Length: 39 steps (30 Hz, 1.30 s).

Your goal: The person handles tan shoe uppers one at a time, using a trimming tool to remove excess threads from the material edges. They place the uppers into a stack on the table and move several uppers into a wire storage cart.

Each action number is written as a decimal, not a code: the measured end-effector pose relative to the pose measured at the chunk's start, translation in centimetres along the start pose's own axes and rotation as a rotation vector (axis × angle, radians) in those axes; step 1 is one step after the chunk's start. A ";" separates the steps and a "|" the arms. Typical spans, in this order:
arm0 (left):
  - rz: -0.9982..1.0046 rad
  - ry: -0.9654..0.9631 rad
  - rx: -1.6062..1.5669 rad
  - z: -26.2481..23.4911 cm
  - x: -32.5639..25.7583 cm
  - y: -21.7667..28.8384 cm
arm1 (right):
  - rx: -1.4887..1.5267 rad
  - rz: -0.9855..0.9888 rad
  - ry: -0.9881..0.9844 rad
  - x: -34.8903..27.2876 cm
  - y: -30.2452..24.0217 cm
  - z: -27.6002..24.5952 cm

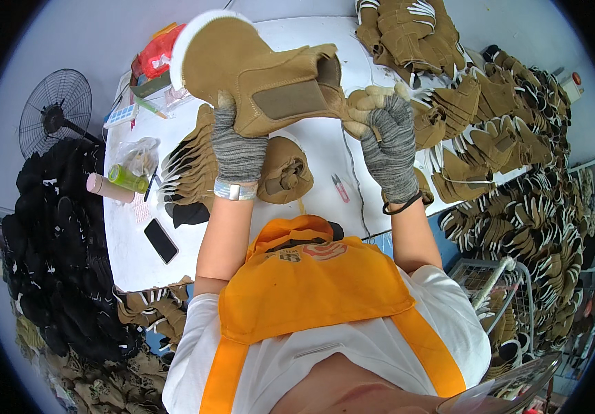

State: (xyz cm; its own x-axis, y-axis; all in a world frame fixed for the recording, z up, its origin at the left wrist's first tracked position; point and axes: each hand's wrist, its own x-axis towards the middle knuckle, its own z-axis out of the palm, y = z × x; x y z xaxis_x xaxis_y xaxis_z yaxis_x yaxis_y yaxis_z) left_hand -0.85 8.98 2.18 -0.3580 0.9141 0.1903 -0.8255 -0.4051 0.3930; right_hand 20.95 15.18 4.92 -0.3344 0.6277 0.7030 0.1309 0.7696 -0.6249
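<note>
A tan boot upper (222,58) with a dark elastic side panel and a white rim at its rounded end is held up above the white table (321,162). My left hand (235,141), in a grey knit glove, grips its lower edge near the middle, thumb up against it. My right hand (387,134), gloved alike, is closed on the narrow end at the right, fingers curled. Just below lies another tan boot upper (284,169), crumpled at its opening. Pink-handled thread snips (340,188) rest on the table between my forearms.
A fanned stack of tan uppers (190,159) lies left of my hand. A phone (161,241), pink bottle (109,187) and green container (128,178) sit at the left. More uppers (487,148) crowd the right side. A dark cord (356,186) crosses the table.
</note>
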 end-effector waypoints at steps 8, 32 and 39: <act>0.060 -0.133 0.121 0.1 -0.6 0.2 | -0.096 -0.079 -0.038 -0.6 1.4 -0.2; -0.160 -0.097 0.167 -0.3 -1.2 -1.9 | 0.945 0.696 -0.036 -1.4 6.1 0.1; -0.183 -0.131 0.236 -2.2 -0.9 -1.2 | 1.186 0.868 -0.184 -1.3 4.2 1.0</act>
State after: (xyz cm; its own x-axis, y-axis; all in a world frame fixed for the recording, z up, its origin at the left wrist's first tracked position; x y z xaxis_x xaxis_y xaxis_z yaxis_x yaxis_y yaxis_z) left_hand -0.52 8.64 -0.47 -0.1408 0.9685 0.2055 -0.7414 -0.2407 0.6264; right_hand 20.97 17.48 1.01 -0.6748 0.7377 -0.0219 -0.4433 -0.4288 -0.7871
